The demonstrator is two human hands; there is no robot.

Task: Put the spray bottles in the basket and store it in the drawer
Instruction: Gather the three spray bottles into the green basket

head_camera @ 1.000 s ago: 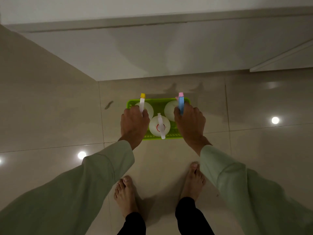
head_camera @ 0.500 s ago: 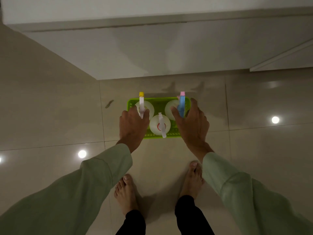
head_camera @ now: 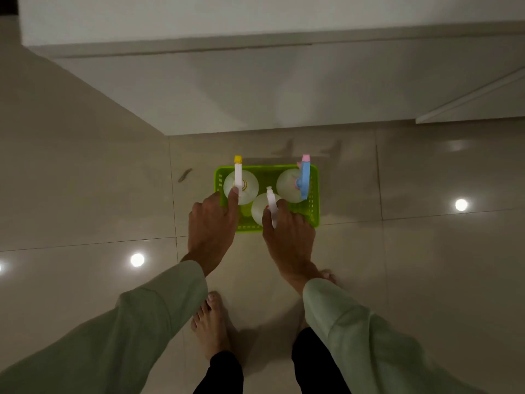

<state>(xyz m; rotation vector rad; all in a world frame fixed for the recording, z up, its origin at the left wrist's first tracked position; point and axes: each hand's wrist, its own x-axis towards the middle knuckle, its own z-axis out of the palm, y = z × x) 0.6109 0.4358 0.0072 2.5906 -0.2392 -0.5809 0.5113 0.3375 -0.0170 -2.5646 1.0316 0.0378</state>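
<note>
Three bottles point(head_camera: 241, 186) beyond both hands point(head_camera: 211, 226)

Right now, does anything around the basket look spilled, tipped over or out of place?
Nothing spilled or tipped. All three spray bottles stand upright in the green basket on the floor. The only oddity is a small dark mark on the tile to the basket's left; what it is cannot be told.
</note>
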